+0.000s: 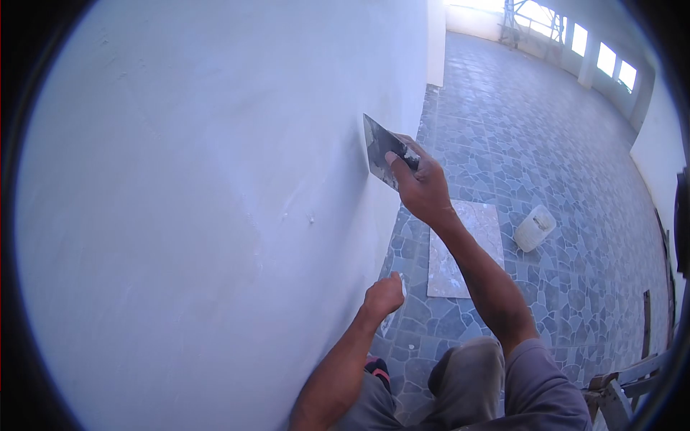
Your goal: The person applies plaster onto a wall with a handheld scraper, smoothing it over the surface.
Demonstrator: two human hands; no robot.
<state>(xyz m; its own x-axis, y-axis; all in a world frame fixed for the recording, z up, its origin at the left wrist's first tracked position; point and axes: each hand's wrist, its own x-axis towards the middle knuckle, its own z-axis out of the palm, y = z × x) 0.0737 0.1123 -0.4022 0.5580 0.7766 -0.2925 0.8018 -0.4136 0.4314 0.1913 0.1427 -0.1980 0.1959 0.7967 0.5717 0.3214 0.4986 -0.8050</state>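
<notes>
My right hand point(424, 183) grips a flat metal trowel point(379, 147), its blade smeared with plaster and its left edge at the pale wall point(180, 179). The thumb presses on the blade's near face. Lower down, close to the wall, my left hand point(385, 294) is closed round a thin, whitish tool point(389, 322) that points down; most of it is hidden by the hand. A few small lumps and faint streaks show on the wall to the left of the trowel.
A speckled board point(447, 266) lies on the patterned tile floor point(560, 151) below my right forearm. Right of it is a whitish plastic container point(535, 228). Wooden framing point(618, 402) stands at the lower right; scaffolding point(535, 25) and windows are far back.
</notes>
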